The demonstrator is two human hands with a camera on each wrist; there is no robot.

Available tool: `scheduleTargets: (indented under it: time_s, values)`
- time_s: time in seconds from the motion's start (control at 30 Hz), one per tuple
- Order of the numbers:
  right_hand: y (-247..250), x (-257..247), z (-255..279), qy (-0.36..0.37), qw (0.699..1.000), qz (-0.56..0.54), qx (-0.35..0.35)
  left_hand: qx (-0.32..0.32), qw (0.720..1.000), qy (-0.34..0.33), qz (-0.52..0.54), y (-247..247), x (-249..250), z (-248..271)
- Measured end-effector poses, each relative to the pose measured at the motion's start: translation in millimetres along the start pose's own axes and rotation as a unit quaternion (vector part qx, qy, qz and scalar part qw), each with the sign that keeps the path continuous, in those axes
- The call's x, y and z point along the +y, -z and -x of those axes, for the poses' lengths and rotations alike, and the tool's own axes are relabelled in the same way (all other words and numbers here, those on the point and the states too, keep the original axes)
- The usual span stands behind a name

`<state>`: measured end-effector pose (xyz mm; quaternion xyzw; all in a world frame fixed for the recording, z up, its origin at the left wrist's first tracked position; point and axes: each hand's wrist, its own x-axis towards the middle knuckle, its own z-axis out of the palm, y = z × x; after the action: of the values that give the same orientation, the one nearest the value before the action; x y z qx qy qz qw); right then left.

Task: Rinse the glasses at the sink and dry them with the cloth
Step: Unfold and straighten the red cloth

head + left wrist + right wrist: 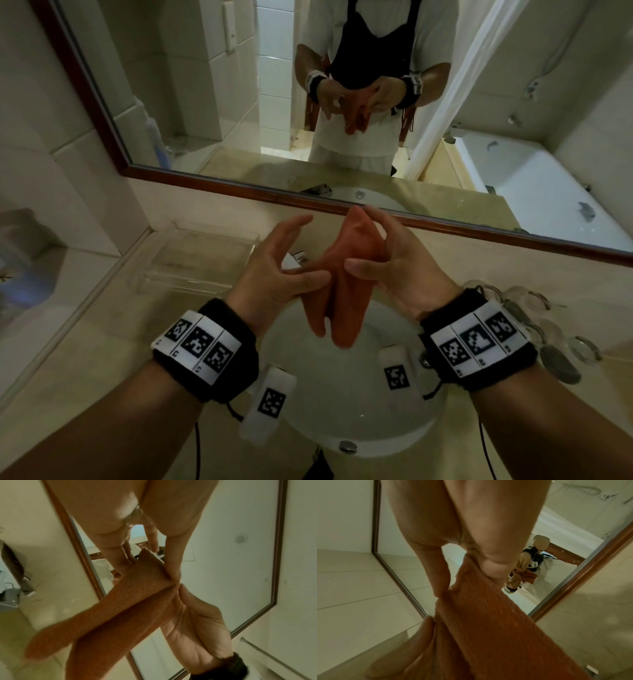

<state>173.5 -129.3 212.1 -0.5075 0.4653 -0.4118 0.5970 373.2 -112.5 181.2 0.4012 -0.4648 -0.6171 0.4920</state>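
An orange cloth (346, 318) (120, 608) (488, 622) hangs bunched above the white sink (342, 411). My right hand (376, 253) (465, 580) pinches its upper part between thumb and fingers. My left hand (294, 260) (150, 568) holds the cloth's left fold with the thumb against curled fingers, while its index finger points up, clear of the cloth. Several clear glasses (534, 308) stand on the counter to the right, partly behind my right wrist. Neither hand holds a glass.
A clear plastic tray (198, 253) sits on the counter to the left. The faucet (298, 256) is mostly hidden behind my left hand. A framed mirror (239, 102) backs the counter, with a tiled wall at the left.
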Motion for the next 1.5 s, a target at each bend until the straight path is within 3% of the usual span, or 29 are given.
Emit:
scheduleTargets:
  time_s: [0.27, 0.53, 0.63, 0.77, 0.83, 0.9, 1.0, 1.1, 1.27, 1.37, 1.5]
  values:
    - [9, -6, 5, 0.024, 0.979, 0.202, -0.015, 0.055, 0.997, -0.048, -0.02, 5, 6, -3]
    - [0, -6, -3, 0.044, 0.95, 0.309, -0.009, 0.114, 0.99, -0.057, -0.061, 16, 4, -3]
    - [-9, -1, -12, 0.074, 0.932, 0.355, -0.005, 0.14, 0.981, -0.05, -0.121, 29, 3, -4]
    - [-26, 2, -26, 0.119, 0.897, 0.426, 0.005, 0.178, 0.944, -0.061, -0.271, 51, 4, -2]
    - [-37, 0, -33, 0.137, 0.886, 0.442, 0.013, 0.177, 0.937, -0.078, -0.291, 63, 7, -1]
    - [-49, -2, -41, 0.151, 0.886, 0.438, 0.016, 0.163, 0.943, -0.09, -0.277, 76, 12, -2]
    - [-70, -3, -54, 0.13, 0.917, 0.376, 0.001, 0.131, 0.968, -0.095, -0.193, 93, 21, -3]
    - [-95, 0, -65, 0.104, 0.95, 0.295, 0.005, 0.118, 0.987, -0.063, -0.085, 111, 25, -6]
    - [-130, 11, -87, 0.073, 0.973, 0.215, 0.048, 0.088, 0.996, 0.016, 0.017, 145, 20, -13]
    - [-143, 19, -98, -0.016, 0.991, 0.133, 0.025, 0.052, 0.998, 0.026, 0.006, 169, 9, -22]
    - [-150, 28, -117, -0.138, 0.988, 0.074, 0.001, 0.105, 0.993, 0.047, 0.022, 200, -9, -45]
